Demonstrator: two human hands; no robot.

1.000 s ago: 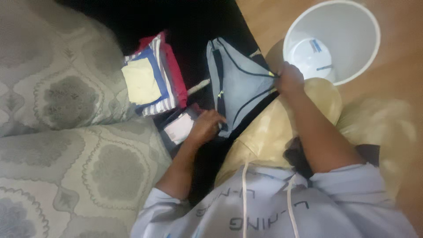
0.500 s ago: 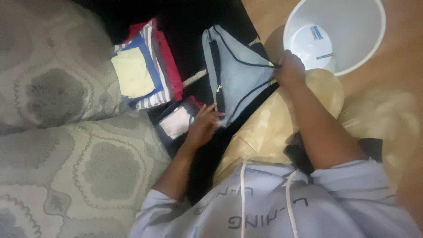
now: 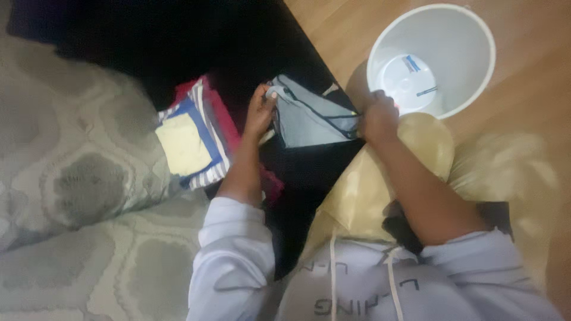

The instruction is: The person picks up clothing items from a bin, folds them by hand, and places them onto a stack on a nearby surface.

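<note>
While the patterned grey cushions [image 3: 77,178] fill the whole left side, the work itself sits on a dark surface [image 3: 178,41] beside them, with a wooden floor [image 3: 523,89] to the right and a white bucket [image 3: 380,41] standing on it. Near the cushions lies a stack of folded clothes [image 3: 193,139], striped, red and blue with a pale yellow piece on top. The small grey garment [image 3: 312,119] with dark trim is held up between both hands, over the dark surface and just beside the bucket. The left hand [image 3: 259,113] is closed on the garment's left edge; the right hand [image 3: 377,116] is pinched shut on its right corner. The risk, as I judge it, is a crooked fold: the cloth is slack and bunched between the grips, so the edges could slip out of line, or a corner could drop free if either pinch loosens.
</note>
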